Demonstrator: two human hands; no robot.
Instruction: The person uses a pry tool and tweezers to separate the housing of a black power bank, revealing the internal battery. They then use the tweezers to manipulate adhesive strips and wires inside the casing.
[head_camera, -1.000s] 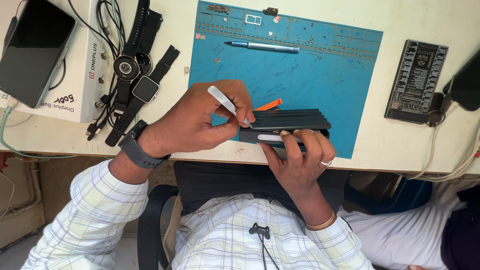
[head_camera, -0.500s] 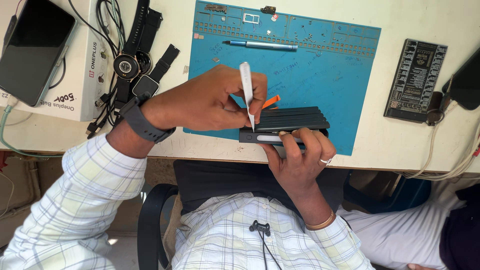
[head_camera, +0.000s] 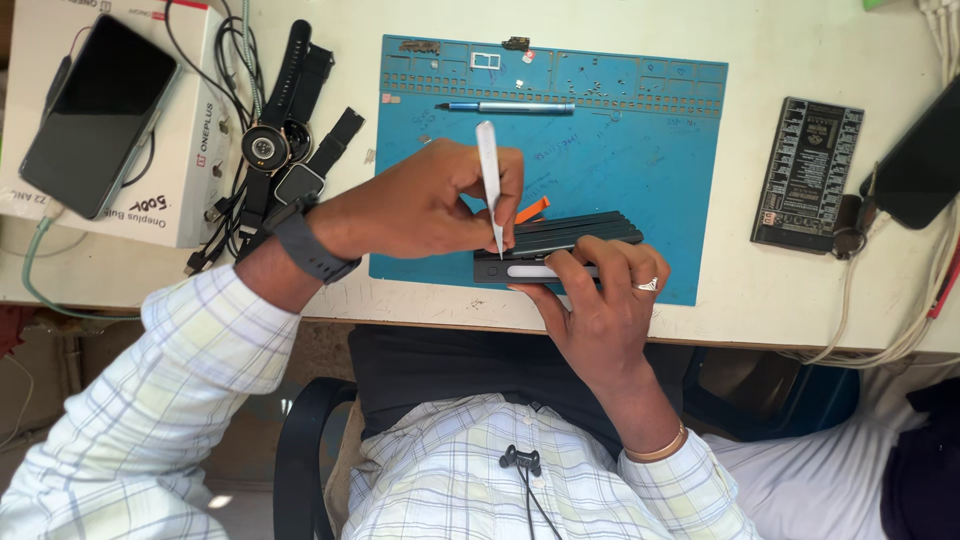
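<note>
Pale surface (head_camera: 800, 300) with a blue work mat (head_camera: 660, 170): two hands at a dark phone.

Near the mat's near edge lies the dark phone (head_camera: 560, 250), on a stack of dark slabs; the right hand (head_camera: 600, 300) is curled over it, fingers pressing it down, while the left hand (head_camera: 425, 205) pinches a white pointed tool (head_camera: 490, 180) (held nearly upright), its tip at the phone's edge. An orange pick (head_camera: 533, 209) peeks out just behind. Farther off rests a blue pen (head_camera: 505, 106); left lie watches (head_camera: 275, 150) and a white box (head_camera: 190, 130).
</note>
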